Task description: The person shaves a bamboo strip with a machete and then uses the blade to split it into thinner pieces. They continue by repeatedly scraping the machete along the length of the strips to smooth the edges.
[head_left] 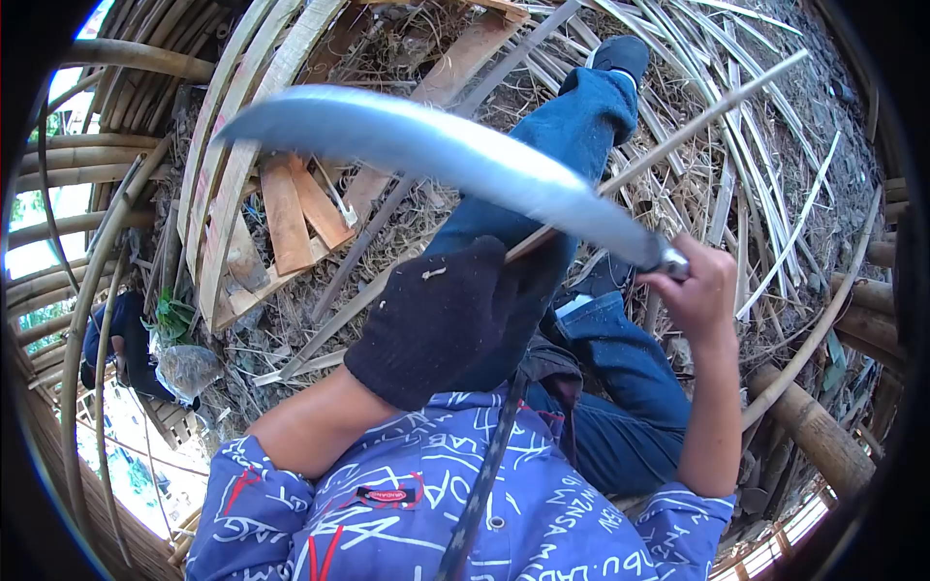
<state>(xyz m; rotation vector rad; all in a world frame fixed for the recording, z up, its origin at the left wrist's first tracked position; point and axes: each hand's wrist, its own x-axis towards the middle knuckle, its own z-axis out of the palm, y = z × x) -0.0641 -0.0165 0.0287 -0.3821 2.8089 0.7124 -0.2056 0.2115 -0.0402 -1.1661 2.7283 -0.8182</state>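
A broad curved blade, slightly smeared by motion, stretches across the upper middle, over my legs. Its handle end is at the right, where my bare right hand is closed round it. A dark knitted glove covers my left hand, which is closed round a thin wooden strip. From the glove the strip slants up to the right, passing by the blade near its handle end. The strip's lower left part seems to come out on the other side of the glove.
Long split strips and shavings litter the ground. Flat wooden pieces lie at the upper left beside curved slats. A thick bamboo pole is at the right. Another person is at the far left, near bamboo poles.
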